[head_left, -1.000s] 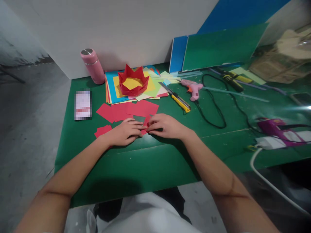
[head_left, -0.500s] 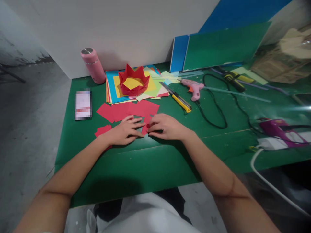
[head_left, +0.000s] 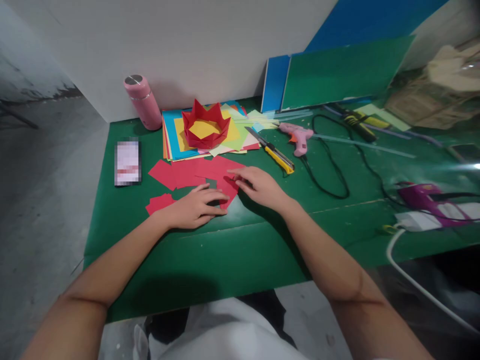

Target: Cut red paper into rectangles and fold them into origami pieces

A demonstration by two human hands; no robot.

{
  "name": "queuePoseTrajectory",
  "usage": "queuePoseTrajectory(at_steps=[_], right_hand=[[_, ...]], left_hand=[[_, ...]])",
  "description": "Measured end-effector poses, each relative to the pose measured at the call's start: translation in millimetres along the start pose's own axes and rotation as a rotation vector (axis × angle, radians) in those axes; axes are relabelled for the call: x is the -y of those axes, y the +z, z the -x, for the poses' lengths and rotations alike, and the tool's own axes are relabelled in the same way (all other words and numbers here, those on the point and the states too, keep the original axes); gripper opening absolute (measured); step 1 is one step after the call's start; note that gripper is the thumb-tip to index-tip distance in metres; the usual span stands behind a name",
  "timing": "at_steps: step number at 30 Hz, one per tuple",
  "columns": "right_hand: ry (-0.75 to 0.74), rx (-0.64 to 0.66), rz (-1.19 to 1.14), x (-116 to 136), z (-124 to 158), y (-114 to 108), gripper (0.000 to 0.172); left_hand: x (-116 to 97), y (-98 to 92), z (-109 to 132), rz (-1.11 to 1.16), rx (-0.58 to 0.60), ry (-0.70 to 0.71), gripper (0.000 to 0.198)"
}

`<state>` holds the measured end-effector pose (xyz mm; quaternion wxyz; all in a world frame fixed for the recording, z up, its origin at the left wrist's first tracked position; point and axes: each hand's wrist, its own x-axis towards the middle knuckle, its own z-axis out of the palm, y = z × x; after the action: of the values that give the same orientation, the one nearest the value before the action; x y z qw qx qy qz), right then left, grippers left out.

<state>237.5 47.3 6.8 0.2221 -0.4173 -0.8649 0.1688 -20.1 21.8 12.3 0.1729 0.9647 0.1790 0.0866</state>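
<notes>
A small folded red paper piece (head_left: 228,190) lies on the green table (head_left: 240,250) between my hands. My left hand (head_left: 193,207) rests flat with its fingers stretched onto the piece's left edge, pressing it down. My right hand (head_left: 259,185) reaches in from the right; its fingers and thumb pinch the piece's upper right flap. Just beyond lie loose red paper sheets (head_left: 187,172), and a smaller red scrap (head_left: 159,202) sits left of my left wrist.
Behind are a stack of coloured paper (head_left: 176,137) with a red paper crown (head_left: 205,125) on it, a pink bottle (head_left: 143,102), a phone (head_left: 128,162), a yellow utility knife (head_left: 272,151), a pink glue gun (head_left: 298,136) with a black cord, and a purple glue gun (head_left: 427,197).
My right hand moved up and away from me, drawing the red piece's flap open. My left hand stayed put, its fingers now spread flatter on the paper.
</notes>
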Motion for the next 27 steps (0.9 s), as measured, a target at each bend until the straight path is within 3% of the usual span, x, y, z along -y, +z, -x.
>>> queuePoseTrajectory(at_steps=[6, 13, 19, 23, 27], right_hand=[[0.09, -0.015, -0.225, 4.8, 0.1, 2.2, 0.036], [0.192, -0.02, -0.592, 4.4, 2.0, 10.4, 0.067], [0.243, 0.018, -0.574, 8.3, 1.8, 7.2, 0.065], [0.218, 0.088, -0.433, 13.7, 2.3, 3.1, 0.06], [0.214, 0.077, -0.361, 15.7, 1.8, 3.8, 0.052]], left_hand=[[-2.2, 2.2, -0.6, -0.065, 0.057, -0.033, 0.038], [-13.3, 6.6, -5.5, -0.179, 0.033, -0.061, 0.038], [-22.7, 12.7, -9.3, -0.179, 0.002, -0.182, 0.041], [-24.3, 11.2, -10.5, -0.159, -0.009, -0.177, 0.041], [-23.0, 9.6, -11.0, -0.137, -0.018, -0.171, 0.04]])
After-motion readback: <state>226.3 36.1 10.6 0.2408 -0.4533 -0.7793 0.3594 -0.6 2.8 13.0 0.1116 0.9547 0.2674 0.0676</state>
